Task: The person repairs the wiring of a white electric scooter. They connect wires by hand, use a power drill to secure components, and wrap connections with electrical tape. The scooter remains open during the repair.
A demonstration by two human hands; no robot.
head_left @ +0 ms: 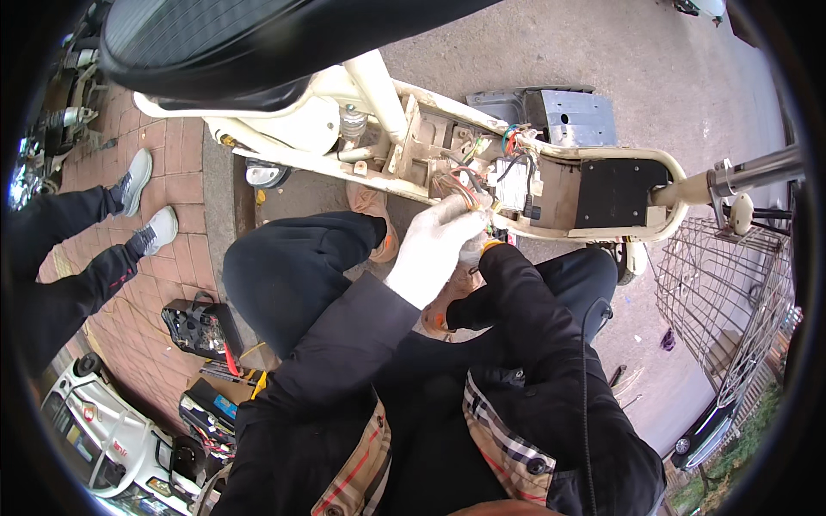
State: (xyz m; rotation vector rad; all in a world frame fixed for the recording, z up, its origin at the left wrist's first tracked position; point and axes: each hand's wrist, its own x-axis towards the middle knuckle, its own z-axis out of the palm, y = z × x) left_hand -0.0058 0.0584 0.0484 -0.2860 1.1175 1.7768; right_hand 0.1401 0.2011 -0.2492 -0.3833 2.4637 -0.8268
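Note:
My left hand [438,240] wears a white glove and reaches over the near side of an open cream scooter frame [323,165]. Its fingers are closed around a bundle of thin coloured wires [469,181] that comes out of the frame. Close beneath it is my right hand [471,253], mostly covered by the left hand and by its own dark sleeve with a yellow edge. What its fingers do is hidden. Beyond the hands, a silver box [511,182] sits in the frame with more wires and a black connector [532,211] about it.
A black seat [198,47] overhangs the top left. Beyond the frame lies a grey panel [578,118]. A wire basket [723,292] is at the right. Left are another person's legs [73,228], a black tool bag [200,327] and a box of tools [209,408].

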